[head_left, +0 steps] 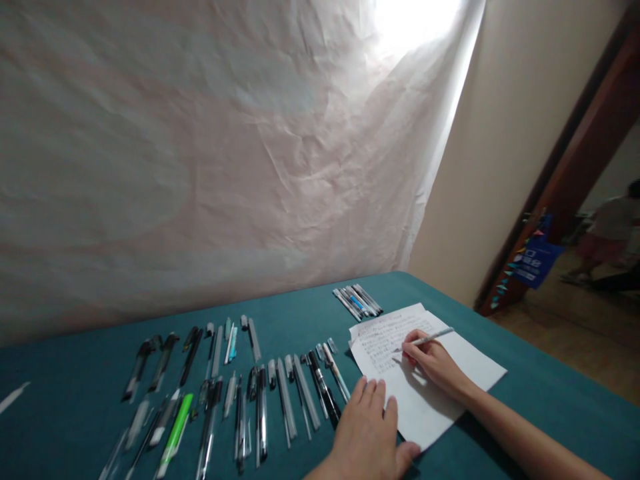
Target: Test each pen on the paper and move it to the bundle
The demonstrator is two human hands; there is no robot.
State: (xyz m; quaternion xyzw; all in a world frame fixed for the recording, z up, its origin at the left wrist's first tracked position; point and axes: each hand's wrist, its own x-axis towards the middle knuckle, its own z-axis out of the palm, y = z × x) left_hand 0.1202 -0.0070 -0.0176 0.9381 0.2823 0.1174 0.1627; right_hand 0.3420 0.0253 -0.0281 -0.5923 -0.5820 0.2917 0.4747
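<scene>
some sheets (470,363) could skew if the left hand (366,432), fingers spread, slackens while the right hand (434,365) pinches a pen (439,335).

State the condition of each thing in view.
Slim whitish pen: held, slanted.
Right hand: closed on the pen.
Left hand: palm down, fingers extended.
White paper sheets: overlapping, partly written on.
Bright green pen: lying flat.
Other slim pens: laid out, some uncapped.
Pale backdrop sheet: hanging, creased.
</scene>
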